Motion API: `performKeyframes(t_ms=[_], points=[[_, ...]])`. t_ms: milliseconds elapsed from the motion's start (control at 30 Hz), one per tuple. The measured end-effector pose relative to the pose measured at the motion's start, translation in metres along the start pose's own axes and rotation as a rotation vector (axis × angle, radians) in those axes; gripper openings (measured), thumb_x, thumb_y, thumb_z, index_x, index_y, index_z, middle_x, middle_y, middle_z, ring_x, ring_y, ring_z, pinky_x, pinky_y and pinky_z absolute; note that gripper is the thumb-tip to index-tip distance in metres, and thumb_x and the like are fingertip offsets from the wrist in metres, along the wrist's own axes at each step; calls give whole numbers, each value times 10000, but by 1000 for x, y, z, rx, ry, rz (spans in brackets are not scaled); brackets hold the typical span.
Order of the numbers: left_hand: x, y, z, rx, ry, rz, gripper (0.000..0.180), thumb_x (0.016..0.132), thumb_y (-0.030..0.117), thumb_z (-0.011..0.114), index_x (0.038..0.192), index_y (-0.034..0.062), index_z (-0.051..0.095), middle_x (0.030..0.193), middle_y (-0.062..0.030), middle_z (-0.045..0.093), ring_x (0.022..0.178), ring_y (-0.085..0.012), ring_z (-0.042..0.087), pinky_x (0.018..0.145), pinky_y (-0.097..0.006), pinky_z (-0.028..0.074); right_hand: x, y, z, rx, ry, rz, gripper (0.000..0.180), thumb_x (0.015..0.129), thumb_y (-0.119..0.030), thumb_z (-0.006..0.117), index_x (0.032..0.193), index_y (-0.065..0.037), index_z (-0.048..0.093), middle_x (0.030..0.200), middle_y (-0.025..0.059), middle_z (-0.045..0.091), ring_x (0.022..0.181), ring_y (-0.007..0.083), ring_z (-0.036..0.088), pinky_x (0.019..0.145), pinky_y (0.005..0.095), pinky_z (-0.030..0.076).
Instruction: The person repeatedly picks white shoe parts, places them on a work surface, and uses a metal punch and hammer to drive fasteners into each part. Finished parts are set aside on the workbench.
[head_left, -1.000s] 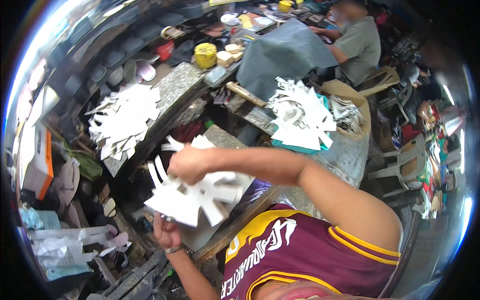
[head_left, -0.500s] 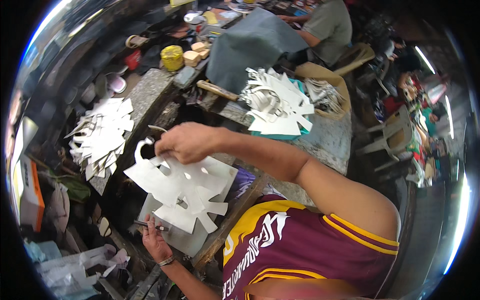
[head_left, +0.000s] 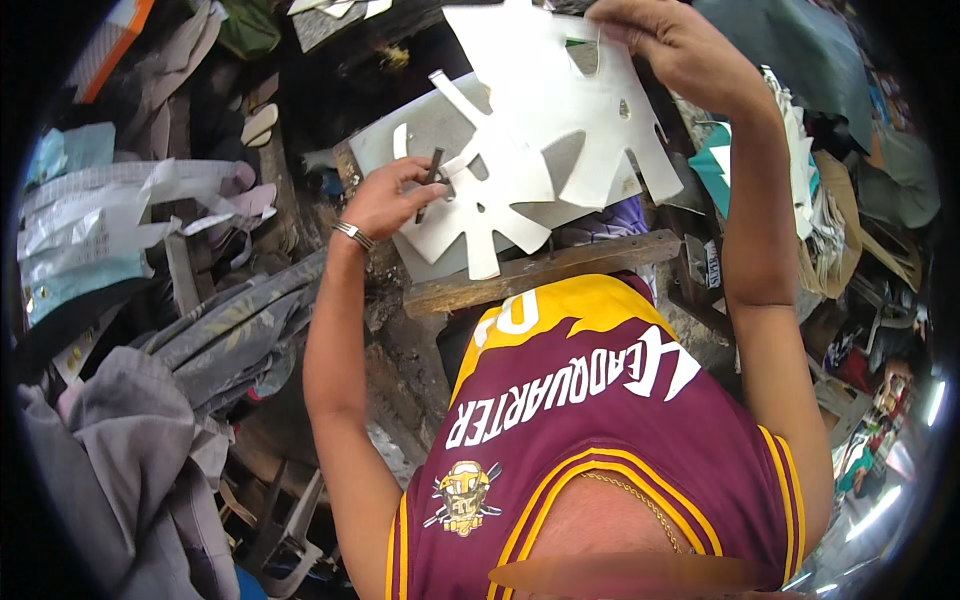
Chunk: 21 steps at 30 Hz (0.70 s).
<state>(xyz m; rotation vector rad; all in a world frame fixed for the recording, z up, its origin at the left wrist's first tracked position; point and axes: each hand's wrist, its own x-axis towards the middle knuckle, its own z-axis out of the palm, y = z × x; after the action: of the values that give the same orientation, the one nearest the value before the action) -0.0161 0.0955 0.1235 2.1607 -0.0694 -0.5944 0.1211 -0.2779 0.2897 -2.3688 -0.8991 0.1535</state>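
Cluttered craft workshop: wooden workbench (head_left: 540,268), stacked white cut-out sheets (head_left: 560,130) (star-like shapes), fabric scraps (head_left: 150,400) heaped around.

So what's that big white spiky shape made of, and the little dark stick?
The white shape looks like thin matte card or stiff sheet: flat, cleanly cut slots. The dark stick in the left hand seems metal, maybe a blade; too small to tell.

Crumpled white-and-teal plastic bags (head_left: 90,230), left of the wooden bench edge (head_left: 540,272) | orange-and-white flat box corner (head_left: 115,40), far upper left of the bench edge | small white label with dark print (head_left: 712,265), upright rectangle just right of the bench edge | no screens or signs visible
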Motion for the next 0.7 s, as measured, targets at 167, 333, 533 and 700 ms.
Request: performKeyframes(t_ms=[167,333,533,700], points=[[-13,-13,-40,124,-104,-219,440,945,410,820,1122,9,781,1233,-108,760,1046,-242,711,922,-421,553,14,30,95,-288,-194,181,316,1025,-128,627,1320,-91,734,1289,158,756,1162,414,708,1043,454,557],[7,-24,-65,601,-126,-70,346,869,305,814,996,-16,784,1037,-224,760,1010,-425,709,928,-494,550,3,31,165,-287,-144,233,411,1031,-228,712,1440,-189,683,1517,135,582,1200,364,710,1008,460,591],[22,-17,-56,604,79,-14,309,865,246,801,931,-56,798,954,-293,761,930,-453,749,890,-508,584,-57,26,171,-346,-98,85,415,986,-228,764,1392,-161,706,1466,138,625,1278,348,642,1043,468,566],[25,-3,-55,603,65,-170,373,871,304,822,1009,-42,809,1022,-269,776,984,-426,758,908,-495,581,-100,33,162,-346,-113,87,344,964,-246,782,1274,-104,740,1354,126,676,1201,334,641,1034,449,535]])
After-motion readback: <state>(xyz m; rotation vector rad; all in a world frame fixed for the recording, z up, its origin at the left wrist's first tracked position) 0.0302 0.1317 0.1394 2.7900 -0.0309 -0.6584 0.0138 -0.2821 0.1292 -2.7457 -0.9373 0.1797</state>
